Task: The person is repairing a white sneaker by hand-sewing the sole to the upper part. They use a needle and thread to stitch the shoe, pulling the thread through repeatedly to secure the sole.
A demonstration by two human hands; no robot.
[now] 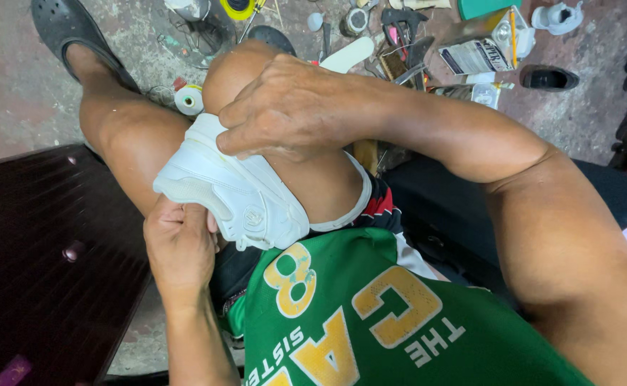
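With my right hand (pixel 292 107) pressing the white sneaker (pixel 235 189) onto my knee (pixel 238 68) and left hand (pixel 179 243) fingers clamped under its sole, I should keep it steady and work slowly.

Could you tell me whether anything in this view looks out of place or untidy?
The white shoe is pressed on its side against the person's knee, the right hand on top and the left hand at its sole. Beyond the knee, tools and containers lie scattered across the floor. Nothing looks spilled or broken.
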